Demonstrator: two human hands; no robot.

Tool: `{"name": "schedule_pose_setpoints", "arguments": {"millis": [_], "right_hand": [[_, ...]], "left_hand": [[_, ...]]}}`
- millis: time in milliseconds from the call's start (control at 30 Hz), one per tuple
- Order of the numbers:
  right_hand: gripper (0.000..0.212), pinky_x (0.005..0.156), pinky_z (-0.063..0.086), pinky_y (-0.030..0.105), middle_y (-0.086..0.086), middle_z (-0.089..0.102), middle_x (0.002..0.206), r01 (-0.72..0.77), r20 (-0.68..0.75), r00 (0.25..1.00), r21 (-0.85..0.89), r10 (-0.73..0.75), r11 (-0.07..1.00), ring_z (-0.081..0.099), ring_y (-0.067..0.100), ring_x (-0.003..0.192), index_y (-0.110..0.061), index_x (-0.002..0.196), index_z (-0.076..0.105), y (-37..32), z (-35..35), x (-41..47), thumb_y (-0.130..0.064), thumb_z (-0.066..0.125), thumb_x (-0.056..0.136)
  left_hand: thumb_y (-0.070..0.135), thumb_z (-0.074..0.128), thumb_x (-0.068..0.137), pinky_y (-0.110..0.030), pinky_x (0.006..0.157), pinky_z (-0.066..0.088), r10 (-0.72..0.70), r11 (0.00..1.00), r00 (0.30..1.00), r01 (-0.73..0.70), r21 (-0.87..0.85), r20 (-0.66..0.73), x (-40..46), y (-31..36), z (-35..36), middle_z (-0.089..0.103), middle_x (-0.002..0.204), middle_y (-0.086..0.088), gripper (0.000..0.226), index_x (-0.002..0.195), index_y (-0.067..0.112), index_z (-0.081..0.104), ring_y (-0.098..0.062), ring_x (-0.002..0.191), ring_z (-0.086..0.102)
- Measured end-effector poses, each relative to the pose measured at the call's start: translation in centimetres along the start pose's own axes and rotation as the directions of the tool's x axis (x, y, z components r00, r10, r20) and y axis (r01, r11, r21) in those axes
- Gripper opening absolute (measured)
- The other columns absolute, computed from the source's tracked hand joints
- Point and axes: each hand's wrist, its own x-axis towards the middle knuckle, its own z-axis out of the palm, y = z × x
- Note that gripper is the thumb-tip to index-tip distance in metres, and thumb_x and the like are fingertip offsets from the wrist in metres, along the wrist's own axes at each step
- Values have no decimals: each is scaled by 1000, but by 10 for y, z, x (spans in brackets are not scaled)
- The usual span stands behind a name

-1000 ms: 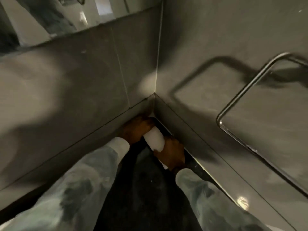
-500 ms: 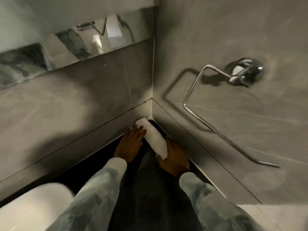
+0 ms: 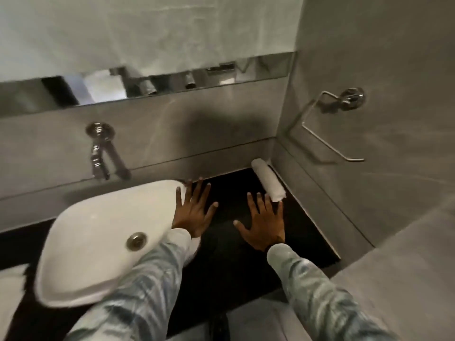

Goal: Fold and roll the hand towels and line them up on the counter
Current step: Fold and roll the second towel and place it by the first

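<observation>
One rolled white hand towel lies on the black counter, tucked along the right wall and reaching into the back corner. My right hand hovers open with fingers spread just in front of the roll's near end; whether the fingertips touch it I cannot tell. My left hand is open too, fingers spread, over the counter beside the basin's right edge. Neither hand holds anything.
A white vessel basin with a metal drain sits on the counter's left half. A chrome wall tap hangs above it. A chrome towel holder is fixed on the right wall. A mirror strip runs along the back wall.
Both hands have let go of the rolled towel and pulled back with fingers spread. The roll stays along the right wall. The view has drawn back, showing the basin and tap.
</observation>
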Motion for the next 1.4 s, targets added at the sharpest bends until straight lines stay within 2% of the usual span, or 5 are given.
{"name": "schedule_pose_setpoints", "arguments": {"millis": [600, 733, 867, 1033, 1400], "right_hand": [[92, 117, 7, 59, 7, 21, 160, 688, -50, 725, 101, -687, 719, 15, 27, 148, -25, 154, 10, -494, 42, -92, -80, 27, 81], [90, 118, 1, 55, 6, 9, 163, 768, 100, 625, 99, -775, 632, 1, 26, 150, -24, 154, 0, -607, 97, -91, -71, 29, 84], [83, 119, 16, 51, 9, 21, 159, 666, 282, 687, 124, -670, 735, 17, 28, 147, -19, 153, 3, -672, 156, -79, -51, 44, 88], [70, 100, 44, 44, 17, 36, 145, 488, 525, 697, 151, -489, 859, 44, 37, 126, -16, 145, 25, -698, 197, -76, -41, 57, 88], [108, 108, 30, 52, 8, 38, 146, 445, 602, 701, 48, -382, 894, 39, 32, 133, -22, 146, 27, -719, 200, -19, -54, 82, 59]], "left_hand": [[66, -3, 88, -57, 117, -1, -595, 803, 803, 592, 73, 26, -330, -411, -52, 2, 162, -1, 72, 150, 30, 8, -28, 148, -8], [72, -9, 82, -43, 110, -21, -637, 767, 765, 642, -28, 89, -371, -511, -10, -1, 161, 1, 82, 151, 29, 5, -23, 145, -11], [82, -28, 58, -42, 119, -9, -603, 763, 768, 634, -126, 216, -385, -591, 32, -16, 158, 8, 108, 150, 28, -9, -15, 145, -17], [54, 32, 91, -40, 121, 12, -544, 724, 774, 628, -286, 325, -379, -653, 59, 12, 160, -6, 73, 151, 17, 10, -25, 148, 11], [13, 73, 67, -41, 95, 48, -466, 607, 726, 678, -413, 506, -332, -712, 70, 60, 122, -18, 54, 119, 9, 60, -34, 116, 56]]}}
